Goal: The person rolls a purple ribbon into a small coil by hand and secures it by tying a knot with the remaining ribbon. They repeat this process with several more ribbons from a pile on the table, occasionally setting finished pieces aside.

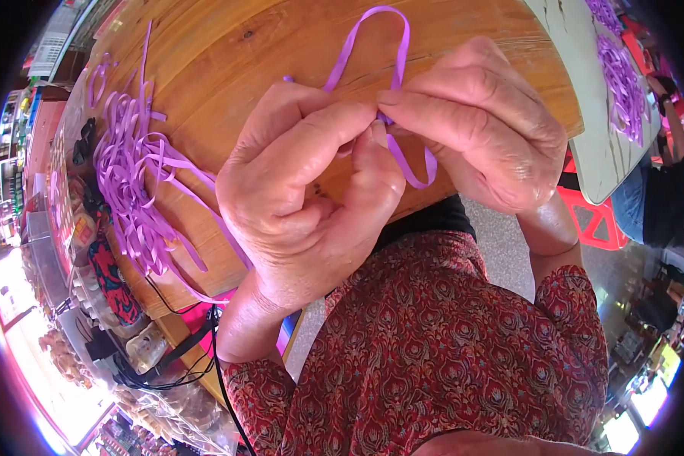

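Observation:
Both my hands meet over the wooden table (281, 45), working on one purple ribbon (403, 57). My left hand (304, 182) pinches it between thumb and forefinger. My right hand (479, 125) grips it close beside, fingertips nearly touching the left ones. One loop of the ribbon rises beyond the hands, and a smaller loop hangs below them. Where the fingers meet, a small dark purple bunch shows, mostly hidden; whether it is a knot I cannot tell. To the left of my left hand lies a tangled heap of purple ribbons (129, 182), some strands trailing toward my left wrist.
A pale table (566, 61) at the right bears another purple ribbon pile (623, 91). Below it stands a red plastic stool (596, 220). Another person's arm (672, 125) shows at the far right. Black cables (171, 357) and plastic bags crowd the left edge.

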`<control>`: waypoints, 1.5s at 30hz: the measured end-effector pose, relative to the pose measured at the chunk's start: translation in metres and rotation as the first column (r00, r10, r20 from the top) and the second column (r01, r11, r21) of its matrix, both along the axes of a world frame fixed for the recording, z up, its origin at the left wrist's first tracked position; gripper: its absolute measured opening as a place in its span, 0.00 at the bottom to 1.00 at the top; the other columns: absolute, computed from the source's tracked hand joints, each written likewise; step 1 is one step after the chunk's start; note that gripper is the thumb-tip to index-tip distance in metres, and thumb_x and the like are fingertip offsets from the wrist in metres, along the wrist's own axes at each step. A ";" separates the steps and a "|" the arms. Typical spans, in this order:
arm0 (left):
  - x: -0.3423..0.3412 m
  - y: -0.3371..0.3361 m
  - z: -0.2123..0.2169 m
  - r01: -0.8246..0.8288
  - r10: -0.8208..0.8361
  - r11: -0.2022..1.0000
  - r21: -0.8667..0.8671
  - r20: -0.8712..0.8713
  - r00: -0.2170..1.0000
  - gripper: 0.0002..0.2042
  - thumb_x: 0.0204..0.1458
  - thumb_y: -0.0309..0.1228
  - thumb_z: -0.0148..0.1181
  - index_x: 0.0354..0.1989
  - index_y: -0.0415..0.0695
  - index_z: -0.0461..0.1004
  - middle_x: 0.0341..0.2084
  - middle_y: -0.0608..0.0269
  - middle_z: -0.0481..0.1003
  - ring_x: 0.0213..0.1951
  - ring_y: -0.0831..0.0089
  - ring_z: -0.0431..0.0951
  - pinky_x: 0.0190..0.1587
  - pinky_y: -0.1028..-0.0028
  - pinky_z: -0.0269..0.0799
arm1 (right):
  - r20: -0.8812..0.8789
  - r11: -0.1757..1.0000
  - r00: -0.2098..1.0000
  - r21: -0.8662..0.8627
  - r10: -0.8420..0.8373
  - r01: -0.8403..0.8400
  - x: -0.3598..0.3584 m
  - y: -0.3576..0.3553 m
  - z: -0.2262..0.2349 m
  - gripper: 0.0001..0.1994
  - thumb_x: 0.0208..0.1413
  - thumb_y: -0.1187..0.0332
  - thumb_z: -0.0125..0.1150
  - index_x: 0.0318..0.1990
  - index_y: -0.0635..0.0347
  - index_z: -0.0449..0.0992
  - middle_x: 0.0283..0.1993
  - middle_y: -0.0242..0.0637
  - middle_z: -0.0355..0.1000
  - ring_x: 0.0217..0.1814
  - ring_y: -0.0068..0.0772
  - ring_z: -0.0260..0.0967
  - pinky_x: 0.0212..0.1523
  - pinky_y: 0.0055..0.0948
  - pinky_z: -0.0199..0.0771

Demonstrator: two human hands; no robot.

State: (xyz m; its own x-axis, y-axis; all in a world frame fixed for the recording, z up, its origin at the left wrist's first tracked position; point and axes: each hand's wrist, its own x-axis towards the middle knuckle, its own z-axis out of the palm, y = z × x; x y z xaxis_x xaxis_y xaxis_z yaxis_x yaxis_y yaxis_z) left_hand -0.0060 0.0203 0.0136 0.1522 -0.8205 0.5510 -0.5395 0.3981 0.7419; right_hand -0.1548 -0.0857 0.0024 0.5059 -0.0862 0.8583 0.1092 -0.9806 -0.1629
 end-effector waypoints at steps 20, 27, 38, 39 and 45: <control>-0.001 -0.016 -0.026 -0.161 0.167 0.964 -0.212 0.011 0.986 0.09 0.41 0.16 0.63 0.32 0.38 0.76 0.23 0.60 0.73 0.22 0.75 0.73 0.25 0.80 0.68 | -0.043 0.837 0.995 0.545 0.087 -0.050 0.004 -0.001 -0.004 0.12 0.45 0.80 0.63 0.40 0.66 0.76 0.32 0.39 0.74 0.33 0.28 0.73 0.31 0.21 0.70; 0.004 -0.011 -0.020 -0.130 0.127 0.988 -0.089 -0.034 0.991 0.08 0.42 0.16 0.62 0.33 0.37 0.76 0.23 0.61 0.72 0.24 0.76 0.71 0.28 0.81 0.67 | -0.108 0.890 0.994 0.454 0.020 0.031 0.005 0.000 -0.008 0.11 0.44 0.81 0.63 0.38 0.66 0.76 0.31 0.38 0.73 0.30 0.27 0.71 0.29 0.21 0.68; 0.009 -0.007 -0.016 -0.076 0.078 0.997 0.030 -0.059 0.995 0.08 0.47 0.15 0.57 0.36 0.37 0.75 0.28 0.65 0.71 0.33 0.80 0.68 0.37 0.83 0.62 | -0.110 0.971 0.993 0.230 -0.038 0.062 0.010 0.000 -0.009 0.12 0.40 0.83 0.65 0.35 0.68 0.75 0.31 0.41 0.73 0.28 0.30 0.70 0.25 0.22 0.68; 0.008 -0.006 -0.016 -0.077 0.078 0.997 0.025 -0.060 0.995 0.09 0.46 0.14 0.57 0.36 0.37 0.75 0.28 0.66 0.71 0.33 0.80 0.68 0.37 0.83 0.62 | -0.103 0.964 0.994 0.260 -0.019 0.045 0.011 0.000 -0.009 0.11 0.40 0.84 0.65 0.35 0.69 0.75 0.31 0.41 0.73 0.28 0.31 0.71 0.25 0.23 0.69; 0.003 -0.005 -0.014 -0.118 0.121 0.992 0.048 -0.072 0.990 0.09 0.47 0.14 0.56 0.36 0.37 0.75 0.28 0.66 0.71 0.33 0.81 0.67 0.37 0.84 0.62 | -0.061 0.948 0.997 0.316 0.048 -0.026 0.010 -0.002 -0.010 0.11 0.42 0.85 0.63 0.36 0.70 0.74 0.32 0.44 0.74 0.30 0.33 0.72 0.28 0.24 0.71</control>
State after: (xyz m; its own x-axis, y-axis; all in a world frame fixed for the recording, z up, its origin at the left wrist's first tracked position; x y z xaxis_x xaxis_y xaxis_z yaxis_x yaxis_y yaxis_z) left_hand -0.0028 0.0148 -0.0005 0.2900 -0.8170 0.4984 -0.5238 0.3003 0.7971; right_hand -0.1449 -0.0878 -0.0074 0.5692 -0.3267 0.7545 0.1228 -0.8736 -0.4709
